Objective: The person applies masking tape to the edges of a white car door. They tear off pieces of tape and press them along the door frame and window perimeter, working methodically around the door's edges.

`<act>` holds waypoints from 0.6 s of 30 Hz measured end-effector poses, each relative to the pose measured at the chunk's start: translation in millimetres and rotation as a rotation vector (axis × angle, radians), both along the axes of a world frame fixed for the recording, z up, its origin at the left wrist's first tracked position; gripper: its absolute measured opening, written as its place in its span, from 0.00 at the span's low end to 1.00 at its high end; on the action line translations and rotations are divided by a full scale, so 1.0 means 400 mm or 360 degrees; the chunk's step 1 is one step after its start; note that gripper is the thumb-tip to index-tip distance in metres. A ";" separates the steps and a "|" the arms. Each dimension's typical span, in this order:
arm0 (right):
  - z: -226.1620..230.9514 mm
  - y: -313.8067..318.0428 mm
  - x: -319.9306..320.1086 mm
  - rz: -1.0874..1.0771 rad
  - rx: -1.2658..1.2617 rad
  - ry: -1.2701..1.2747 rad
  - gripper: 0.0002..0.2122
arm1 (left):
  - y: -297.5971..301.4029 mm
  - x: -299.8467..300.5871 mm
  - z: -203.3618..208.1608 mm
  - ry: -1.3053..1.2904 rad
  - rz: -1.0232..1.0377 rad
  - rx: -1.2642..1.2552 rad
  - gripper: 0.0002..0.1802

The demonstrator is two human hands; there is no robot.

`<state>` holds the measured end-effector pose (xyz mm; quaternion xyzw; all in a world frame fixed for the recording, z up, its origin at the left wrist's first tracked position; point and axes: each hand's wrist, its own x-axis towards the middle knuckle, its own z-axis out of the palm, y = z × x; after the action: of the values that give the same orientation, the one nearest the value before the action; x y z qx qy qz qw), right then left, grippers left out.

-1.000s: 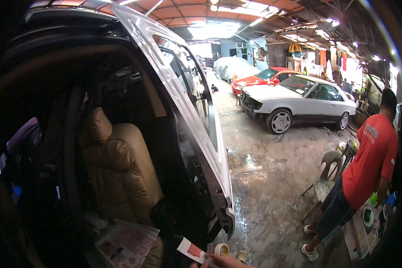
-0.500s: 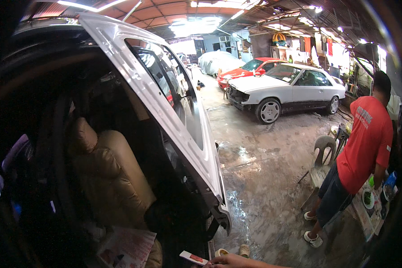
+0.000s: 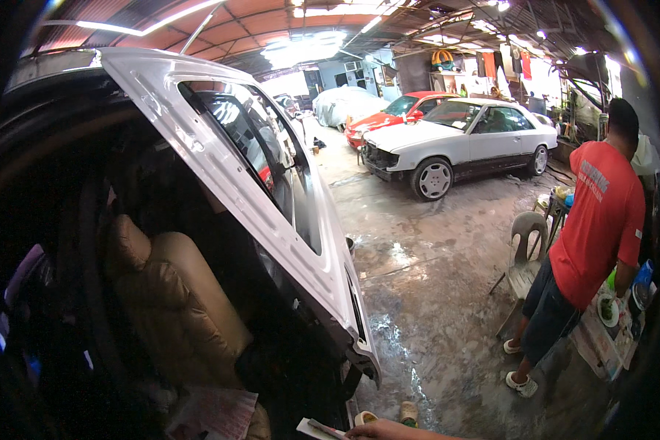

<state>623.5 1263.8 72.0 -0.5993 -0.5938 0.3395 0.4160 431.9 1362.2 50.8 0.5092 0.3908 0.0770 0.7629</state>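
My right hand (image 3: pixel 378 431) shows at the lower edge, its fingers closed on a flat white piece (image 3: pixel 309 427) with a thin grey strip on top; its exact kind is not clear. Beside it stands the white body of a vehicle (image 3: pixel 227 176), whose dark opening reveals a tan padded seat (image 3: pixel 187 286). Across the lower part of that seat lies a printed sheet of paper (image 3: pixel 213 412). My left hand is out of the picture.
Beyond a wet concrete floor (image 3: pixel 425 293) are a white car (image 3: pixel 484 136), a red car (image 3: pixel 389 114) and a covered car (image 3: pixel 345 103). At right, a person in a red shirt (image 3: pixel 601 220) stands by a cluttered table (image 3: pixel 601 352) and a plastic chair (image 3: pixel 524 249). Beige shoes (image 3: pixel 408 411) lie below.
The view has shifted slightly, so the cars sit farther left. The flat white piece in my right hand has tilted; its red patch no longer shows, and a grey strip does.
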 end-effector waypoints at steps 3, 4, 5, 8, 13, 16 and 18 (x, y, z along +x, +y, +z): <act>0.012 -0.002 0.002 0.0033 0.0010 0.0037 0.11 | 0.015 -0.023 -0.078 -0.0141 -0.0028 -0.0114 0.13; 0.020 -0.002 0.002 0.0047 0.0037 0.0024 0.11 | 0.023 -0.033 -0.117 -0.0215 -0.0070 -0.0110 0.13; 0.027 -0.002 0.004 0.0057 0.0067 0.0008 0.11 | 0.030 -0.036 -0.142 -0.0291 -0.0117 -0.0102 0.13; 0.040 -0.002 0.005 0.0032 0.0174 -0.0055 0.11 | 0.038 -0.047 -0.195 -0.0596 0.0061 -0.0225 0.13; 0.036 0.001 -0.015 0.0050 0.0189 0.0052 0.11 | 0.023 -0.029 -0.192 -0.0401 0.0397 -0.0471 0.14; 0.111 -0.002 -0.031 0.0077 0.0052 0.0102 0.11 | -0.003 0.019 -0.047 -0.0179 0.0434 -0.0378 0.16; 0.087 0.004 -0.030 0.0034 -0.0188 -0.0182 0.12 | -0.020 0.037 0.004 -0.0192 0.0388 -0.0183 0.22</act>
<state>611.4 1265.6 107.0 -0.6348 -0.6019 0.3434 0.3417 446.8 1354.2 52.3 0.4079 0.4071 0.1771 0.7979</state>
